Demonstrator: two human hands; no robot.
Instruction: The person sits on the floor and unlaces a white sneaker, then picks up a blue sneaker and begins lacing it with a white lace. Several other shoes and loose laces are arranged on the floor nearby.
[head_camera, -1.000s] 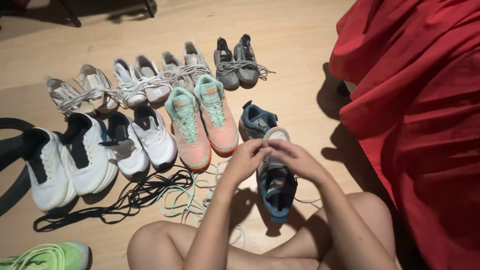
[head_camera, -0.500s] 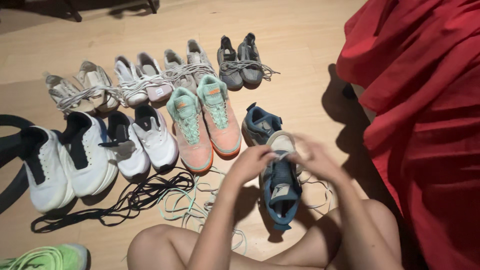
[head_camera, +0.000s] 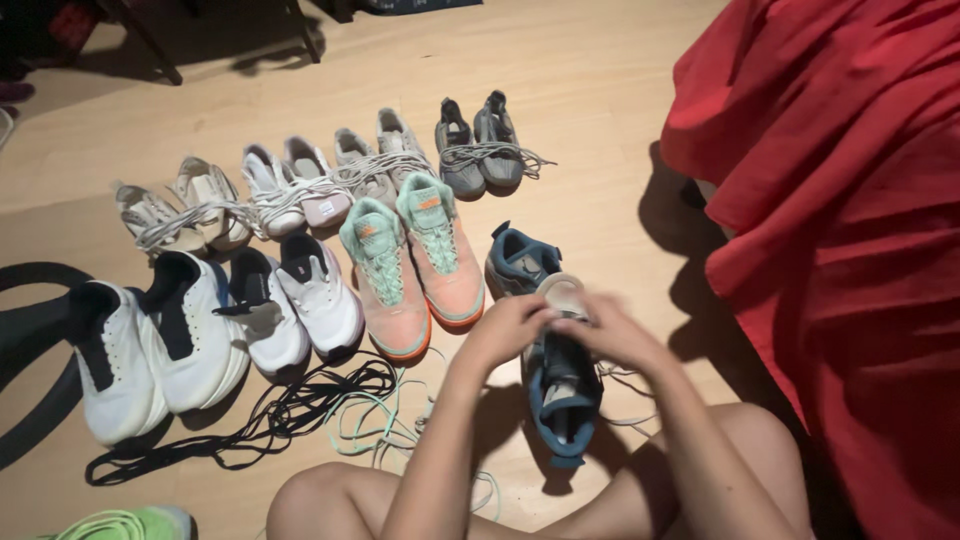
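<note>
**Both hands at the toe of a blue sneaker**

Head view: the left hand (head_camera: 507, 328) and the right hand (head_camera: 612, 335) meet over the front end of a blue sneaker (head_camera: 560, 395), which lies just right of centre, heel toward the person at six o'clock. Both hands are curled, fingertips pinched close together at the shoe's pale toe; whether they grip a lace or the shoe itself cannot be told. Thin white laces (head_camera: 625, 385) trail from the shoe at its three o'clock side. Its blue mate (head_camera: 517, 258) stands just beyond, at twelve o'clock from the hands. At ten o'clock sits a pair of orange and mint sneakers (head_camera: 412, 265), touching side by side. Loose black and mint laces (head_camera: 320, 400) lie on the wooden floor (head_camera: 590, 60) at nine o'clock. A red cloth (head_camera: 840, 220) fills the three o'clock edge.
</note>
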